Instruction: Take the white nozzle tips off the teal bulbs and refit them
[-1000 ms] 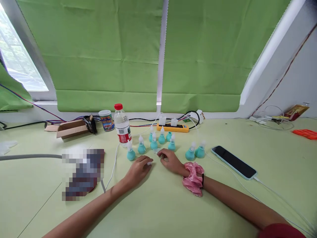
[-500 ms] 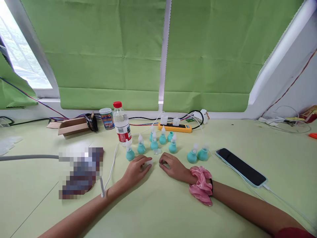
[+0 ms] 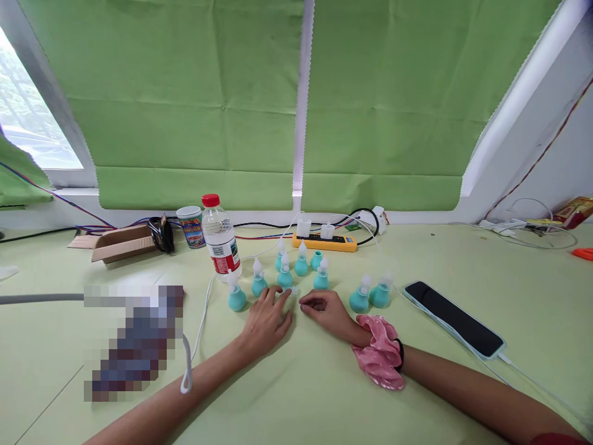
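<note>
My left hand (image 3: 269, 321) lies palm down over the table with its fingers stretched forward. Its index fingertip reaches a small clear plastic piece (image 3: 291, 290); whether it touches is hard to tell. Just to the right, my right hand (image 3: 328, 314) rests with curled fingers, thumb and fingertips close together; anything inside them is hidden. Beyond both hands stand several teal squeeze bulbs with clear nozzle tips, among them one left bulb (image 3: 237, 299) and one middle bulb (image 3: 321, 280). A teal bulb (image 3: 316, 259) at the back has no tip. Two tipped bulbs, including this one (image 3: 359, 300), stand right of my right hand.
A water bottle (image 3: 221, 244), a printed cup (image 3: 191, 227) and an open cardboard box (image 3: 121, 243) stand back left. Behind the bulbs lies a yellow power strip (image 3: 331, 243) with cables. A charging phone (image 3: 453, 318) lies right. A blurred-out object (image 3: 139, 346) is at left.
My left hand has opened from a curled grip beside a small whitish piece and moved forward to the clear piece. My right hand has barely moved; its fingers are closer together. The view shifted slightly.
</note>
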The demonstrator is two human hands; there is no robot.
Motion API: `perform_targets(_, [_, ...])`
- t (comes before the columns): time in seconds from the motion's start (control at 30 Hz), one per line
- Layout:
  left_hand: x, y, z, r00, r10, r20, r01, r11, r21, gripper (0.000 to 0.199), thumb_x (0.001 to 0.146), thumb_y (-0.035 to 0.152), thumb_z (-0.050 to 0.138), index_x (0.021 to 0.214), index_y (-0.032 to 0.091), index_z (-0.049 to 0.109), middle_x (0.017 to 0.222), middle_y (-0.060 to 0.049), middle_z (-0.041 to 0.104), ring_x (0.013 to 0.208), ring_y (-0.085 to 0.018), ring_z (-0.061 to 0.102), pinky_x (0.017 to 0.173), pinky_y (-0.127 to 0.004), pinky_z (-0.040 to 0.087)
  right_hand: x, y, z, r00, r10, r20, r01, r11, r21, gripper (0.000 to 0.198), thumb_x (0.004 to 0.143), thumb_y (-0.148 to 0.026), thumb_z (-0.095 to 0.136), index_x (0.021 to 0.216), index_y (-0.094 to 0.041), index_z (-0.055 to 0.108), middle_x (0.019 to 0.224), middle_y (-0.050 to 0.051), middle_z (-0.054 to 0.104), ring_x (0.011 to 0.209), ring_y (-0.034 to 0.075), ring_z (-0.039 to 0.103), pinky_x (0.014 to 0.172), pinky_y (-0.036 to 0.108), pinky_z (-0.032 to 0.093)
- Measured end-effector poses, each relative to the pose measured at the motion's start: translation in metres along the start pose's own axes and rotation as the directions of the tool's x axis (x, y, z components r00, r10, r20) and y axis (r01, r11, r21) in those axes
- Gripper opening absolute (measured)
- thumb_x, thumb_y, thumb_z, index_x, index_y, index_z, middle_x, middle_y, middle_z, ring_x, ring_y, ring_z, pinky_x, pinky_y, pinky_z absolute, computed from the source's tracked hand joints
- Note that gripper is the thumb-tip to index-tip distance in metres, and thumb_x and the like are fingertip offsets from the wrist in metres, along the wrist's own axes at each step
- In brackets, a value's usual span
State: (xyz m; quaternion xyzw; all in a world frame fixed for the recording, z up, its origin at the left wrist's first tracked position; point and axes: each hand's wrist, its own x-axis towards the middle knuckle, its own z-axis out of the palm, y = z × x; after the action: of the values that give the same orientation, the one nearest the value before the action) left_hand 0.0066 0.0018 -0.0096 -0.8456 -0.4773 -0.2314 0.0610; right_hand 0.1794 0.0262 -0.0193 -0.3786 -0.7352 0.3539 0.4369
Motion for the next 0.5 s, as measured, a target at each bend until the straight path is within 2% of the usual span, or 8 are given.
perform_targets(0.1, [-0.0004, -0.0002, -0.0002, 0.999, -0.042, 0.005, 0.042, 0.999, 0.009, 0.038, 0.079, 0.027, 0.042, 0.116, 0.017, 0.042, 0.109, -0.012, 0.048, 0.096, -0.027, 0.045, 0.073, -0.041, 0.045, 0.0021, 0.0028, 0.0002, 0.999, 0.041, -0.005, -0.041, 0.999, 0.004, 0.034, 0.072, -0.017, 0.05, 0.105, -0.012, 0.055, 0.069, 0.001, 0.055, 0.058, 0.01, 0.051, 0.053, 0.021, 0.044])
perform_targets(0.17, [0.0001, -0.0011, 0.0005, 1.0, -0.008, 0.017, 0.008, 1.0, -0.024, 0.035, 0.079, 0.022, 0.042, 0.113, 0.017, 0.045, 0.112, -0.011, 0.048, 0.098, -0.026, 0.044, 0.076, -0.041, 0.044, 0.0038, 0.0033, 0.0005, 0.998, 0.057, 0.006, -0.056, 0.997, -0.054, 0.042, 0.073, -0.015, 0.048, 0.115, -0.011, 0.048, 0.069, 0.0, 0.052, 0.057, 0.009, 0.048, 0.052, 0.021, 0.041])
perform_targets(0.27, [0.0005, -0.003, 0.0004, 0.996, 0.081, 0.041, -0.074, 0.986, -0.152, 0.03, 0.078, 0.013, 0.041, 0.105, 0.019, 0.051, 0.104, -0.008, 0.052, 0.095, -0.022, 0.045, 0.079, -0.036, 0.043, 0.0044, 0.0016, 0.0007, 0.997, 0.052, 0.057, -0.043, 0.986, -0.162, 0.039, 0.073, -0.013, 0.045, 0.112, -0.011, 0.052, 0.064, -0.001, 0.051, 0.054, 0.009, 0.044, 0.051, 0.021, 0.038])
perform_targets(0.33, [0.0006, -0.0035, -0.0014, 0.996, 0.085, 0.016, -0.079, 0.97, -0.229, 0.029, 0.077, 0.012, 0.041, 0.103, 0.018, 0.052, 0.098, -0.007, 0.055, 0.093, -0.02, 0.047, 0.079, -0.034, 0.043, 0.0028, -0.001, 0.0002, 0.995, 0.038, 0.088, -0.022, 0.984, -0.179, 0.034, 0.073, -0.012, 0.046, 0.105, -0.012, 0.057, 0.062, -0.002, 0.051, 0.053, 0.009, 0.043, 0.051, 0.021, 0.036])
perform_targets(0.43, [0.0006, -0.0027, -0.0054, 0.997, 0.072, -0.02, -0.074, 0.951, -0.301, 0.033, 0.077, 0.016, 0.046, 0.109, 0.02, 0.049, 0.101, -0.006, 0.054, 0.096, -0.02, 0.046, 0.08, -0.033, 0.042, -0.0002, -0.0047, -0.0014, 0.989, 0.015, 0.145, -0.005, 0.997, -0.072, 0.03, 0.072, -0.014, 0.05, 0.101, -0.015, 0.058, 0.065, -0.001, 0.053, 0.056, 0.009, 0.045, 0.052, 0.021, 0.036])
perform_targets(0.5, [0.0007, -0.0023, -0.0069, 0.997, 0.082, 0.003, -0.076, 0.937, -0.342, 0.037, 0.076, 0.018, 0.049, 0.113, 0.022, 0.046, 0.102, -0.005, 0.055, 0.096, -0.02, 0.046, 0.081, -0.032, 0.042, -0.001, -0.0051, -0.0022, 0.984, 0.022, 0.174, -0.032, 0.998, 0.055, 0.029, 0.071, -0.017, 0.053, 0.099, -0.016, 0.058, 0.067, -0.001, 0.055, 0.059, 0.01, 0.048, 0.053, 0.021, 0.038])
